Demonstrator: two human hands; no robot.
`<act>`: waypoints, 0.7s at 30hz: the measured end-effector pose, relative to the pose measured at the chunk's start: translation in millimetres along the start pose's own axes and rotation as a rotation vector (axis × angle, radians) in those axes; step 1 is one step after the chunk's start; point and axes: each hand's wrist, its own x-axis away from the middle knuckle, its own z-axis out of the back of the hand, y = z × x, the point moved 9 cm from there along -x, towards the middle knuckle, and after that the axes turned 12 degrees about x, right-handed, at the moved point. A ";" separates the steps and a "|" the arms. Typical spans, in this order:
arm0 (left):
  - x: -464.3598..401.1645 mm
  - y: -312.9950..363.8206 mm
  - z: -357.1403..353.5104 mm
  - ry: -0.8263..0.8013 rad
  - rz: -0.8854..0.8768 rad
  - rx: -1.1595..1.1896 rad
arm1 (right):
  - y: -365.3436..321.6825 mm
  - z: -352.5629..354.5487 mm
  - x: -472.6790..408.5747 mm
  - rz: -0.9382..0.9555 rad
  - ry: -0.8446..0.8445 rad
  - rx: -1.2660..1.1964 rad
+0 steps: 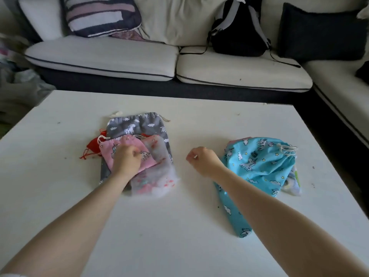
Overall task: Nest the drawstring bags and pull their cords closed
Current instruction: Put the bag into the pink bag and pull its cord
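Observation:
A pile of drawstring bags lies left of centre on the white table (179, 226). A grey unicorn bag (137, 124) is at the bottom, a small red bag (93, 146) pokes out at its left, and a pink unicorn bag (127, 144) and a blurred white flamingo-print bag (157, 174) lie on top. My left hand (125, 160) rests on the pink bag with curled fingers that pinch its cloth. My right hand (203, 158) hovers over bare table, fingers curled, holding nothing I can make out. A blue unicorn bag (261, 164), cords pulled closed, lies to its right.
A pale patterned bag (293, 182) sticks out from under the blue bag. Behind the table stands a white sofa (103, 58) with a striped cushion (99, 15), a black backpack (239, 31) and a dark cushion (319, 33).

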 end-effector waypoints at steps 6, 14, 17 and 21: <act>-15.4 -67.9 19.5 -0.009 0.282 0.108 | -32.0 -22.4 -17.5 -0.024 -0.056 0.019; -13.7 -76.1 39.3 0.115 0.397 0.351 | -47.8 -39.2 -24.0 -0.037 -0.073 0.001; -2.8 -13.5 42.8 0.093 0.163 0.572 | -50.6 -36.0 -26.9 -0.070 -0.038 -0.116; 29.2 78.8 35.1 -0.180 -0.124 0.706 | -40.4 -13.4 -18.3 -0.212 0.065 -0.598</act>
